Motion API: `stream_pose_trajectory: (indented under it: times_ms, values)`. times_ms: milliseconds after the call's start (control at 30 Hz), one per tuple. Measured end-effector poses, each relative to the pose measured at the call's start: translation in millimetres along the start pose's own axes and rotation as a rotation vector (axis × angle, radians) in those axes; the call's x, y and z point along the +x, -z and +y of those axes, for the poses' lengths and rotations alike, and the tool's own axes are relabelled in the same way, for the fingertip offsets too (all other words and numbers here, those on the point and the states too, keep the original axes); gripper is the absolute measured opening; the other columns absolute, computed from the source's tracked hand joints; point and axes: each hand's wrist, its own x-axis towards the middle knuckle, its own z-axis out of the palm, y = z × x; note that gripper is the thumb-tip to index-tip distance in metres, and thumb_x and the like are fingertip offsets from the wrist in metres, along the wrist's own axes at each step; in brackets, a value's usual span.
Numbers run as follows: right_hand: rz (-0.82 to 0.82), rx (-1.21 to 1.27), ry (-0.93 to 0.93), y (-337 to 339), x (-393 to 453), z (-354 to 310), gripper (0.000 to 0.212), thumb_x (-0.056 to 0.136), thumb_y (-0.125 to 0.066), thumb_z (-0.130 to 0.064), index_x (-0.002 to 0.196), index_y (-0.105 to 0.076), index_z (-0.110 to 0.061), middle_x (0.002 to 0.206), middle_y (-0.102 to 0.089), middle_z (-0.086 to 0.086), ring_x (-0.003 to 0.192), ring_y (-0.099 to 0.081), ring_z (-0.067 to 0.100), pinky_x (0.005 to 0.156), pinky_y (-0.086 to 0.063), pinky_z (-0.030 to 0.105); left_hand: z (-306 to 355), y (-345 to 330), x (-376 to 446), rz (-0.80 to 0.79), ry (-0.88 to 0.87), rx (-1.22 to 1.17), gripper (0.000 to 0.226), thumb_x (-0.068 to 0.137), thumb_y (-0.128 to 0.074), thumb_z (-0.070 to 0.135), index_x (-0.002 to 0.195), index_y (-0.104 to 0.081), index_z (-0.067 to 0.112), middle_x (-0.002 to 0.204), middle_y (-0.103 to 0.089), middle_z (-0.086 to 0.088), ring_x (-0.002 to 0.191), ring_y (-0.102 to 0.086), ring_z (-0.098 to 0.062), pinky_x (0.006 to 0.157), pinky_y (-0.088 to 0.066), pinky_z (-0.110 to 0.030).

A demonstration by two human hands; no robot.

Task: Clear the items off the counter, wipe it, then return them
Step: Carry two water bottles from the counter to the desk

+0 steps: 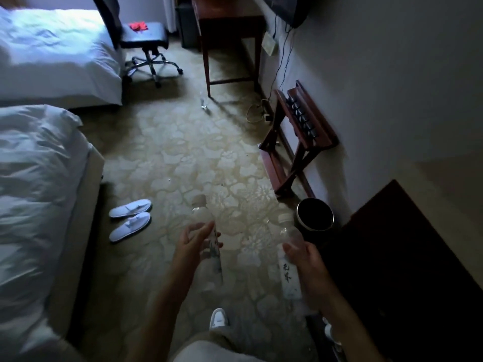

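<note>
I hold two clear plastic water bottles with white caps over the patterned carpet. My left hand (194, 242) grips the left bottle (202, 212) around its middle, cap pointing away from me. My right hand (304, 257) grips the right bottle (288, 278), whose white label with dark characters shows below my thumb. The dark counter (407, 257) lies at the lower right, just right of my right hand; its surface is in deep shadow.
A round black bin (315, 214) stands on the floor by the counter. A folded wooden luggage rack (298, 142) leans on the wall. Two white beds (39, 178) fill the left, white slippers (130, 219) beside them. An office chair (146, 40) and wooden desk (230, 30) stand farther back.
</note>
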Motion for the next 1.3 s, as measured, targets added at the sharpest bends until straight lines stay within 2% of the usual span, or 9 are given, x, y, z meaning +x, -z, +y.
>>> stream_pose_trajectory:
  times_ms: [167, 267, 433, 567, 700, 833, 1100, 1200, 1300]
  values:
    - [-0.059, -0.038, -0.044, -49, 72, -39, 0.107, 0.036, -0.08, -0.077, 0.117, -0.051, -0.013, 0.111, -0.065, 0.024, 0.09, -0.068, 0.034, 0.08, -0.054, 0.053, 40, 46, 86, 0.021, -0.013, 0.026, 0.056, 0.074, -0.072, 0.053, 0.116, -0.058, 0.02, 0.107, -0.074, -0.009, 0.094, -0.074, -0.028, 0.085, -0.058, -0.048]
    - [-0.114, -0.05, -0.067, -76, 121, -61, 0.102, 0.044, -0.077, -0.076, 0.116, -0.051, -0.008, 0.094, -0.069, 0.016, 0.076, -0.069, 0.027, 0.066, -0.056, 0.04, 56, 62, 137, 0.032, -0.013, 0.021, 0.066, 0.069, -0.073, 0.059, 0.119, -0.057, 0.019, 0.105, -0.074, -0.008, 0.094, -0.073, -0.028, 0.085, -0.057, -0.047]
    - [-0.126, 0.017, -0.117, -122, 234, -95, 0.09, 0.059, -0.075, -0.069, 0.117, -0.056, -0.003, 0.092, -0.068, 0.018, 0.076, -0.068, 0.031, 0.072, -0.056, 0.044, 73, 62, 239, 0.067, 0.059, 0.004, 0.08, 0.063, -0.074, 0.067, 0.122, -0.055, 0.016, 0.102, -0.074, -0.01, 0.093, -0.074, -0.029, 0.086, -0.058, -0.048]
    - [-0.181, -0.048, -0.068, -168, 338, -150, 0.096, 0.055, -0.071, -0.077, 0.109, -0.058, 0.001, 0.089, -0.065, 0.022, 0.069, -0.067, 0.032, 0.057, -0.055, 0.035, 114, 52, 343, 0.147, 0.072, 0.026, 0.093, 0.051, -0.077, 0.074, 0.119, -0.058, 0.015, 0.101, -0.074, -0.014, 0.088, -0.074, -0.03, 0.079, -0.06, -0.045]
    - [-0.268, -0.233, 0.032, -216, 423, -232, 0.085, 0.06, -0.059, -0.084, 0.112, -0.054, -0.017, 0.099, -0.067, 0.0, 0.087, -0.071, 0.018, 0.068, -0.053, 0.03, 179, 48, 433, 0.215, 0.036, 0.002, 0.066, 0.072, -0.075, 0.055, 0.119, -0.056, 0.013, 0.103, -0.073, -0.017, 0.087, -0.074, -0.03, 0.076, -0.058, -0.043]
    - [-0.378, -0.312, 0.1, -266, 500, -311, 0.093, 0.035, -0.056, -0.094, 0.105, -0.051, -0.033, 0.104, -0.064, -0.011, 0.077, -0.068, -0.009, 0.059, -0.046, 0.012, 235, 64, 509, 0.237, -0.017, -0.009, 0.075, 0.063, -0.077, 0.059, 0.117, -0.059, 0.011, 0.103, -0.072, -0.019, 0.086, -0.072, -0.034, 0.068, -0.058, -0.038]
    - [-0.331, -0.283, 0.021, -375, 668, -370, 0.074, 0.06, -0.063, -0.077, 0.111, -0.055, -0.024, 0.102, -0.066, -0.006, 0.081, -0.07, 0.0, 0.069, -0.051, 0.023, 277, 119, 704, 0.304, 0.061, -0.113, 0.07, 0.059, -0.072, 0.057, 0.112, -0.059, 0.013, 0.11, -0.068, -0.028, 0.097, -0.066, -0.048, 0.078, -0.053, -0.047]
    - [-0.265, -0.255, -0.002, -423, 729, -409, 0.057, 0.07, -0.059, -0.061, 0.113, -0.054, -0.024, 0.105, -0.065, -0.005, 0.084, -0.068, 0.001, 0.066, -0.049, 0.021, 316, 142, 787, 0.255, 0.049, -0.086, 0.074, 0.063, -0.071, 0.059, 0.118, -0.058, 0.011, 0.107, -0.071, -0.021, 0.089, -0.07, -0.037, 0.074, -0.055, -0.044]
    - [-0.271, -0.264, 0.049, -470, 782, -470, 0.066, 0.066, -0.061, -0.069, 0.115, -0.053, -0.025, 0.111, -0.064, -0.005, 0.082, -0.07, 0.0, 0.07, -0.049, 0.025, 374, 162, 862, 0.19, -0.002, -0.029, 0.061, 0.076, -0.069, 0.054, 0.119, -0.057, 0.013, 0.104, -0.072, -0.016, 0.081, -0.072, -0.025, 0.062, -0.056, -0.03]
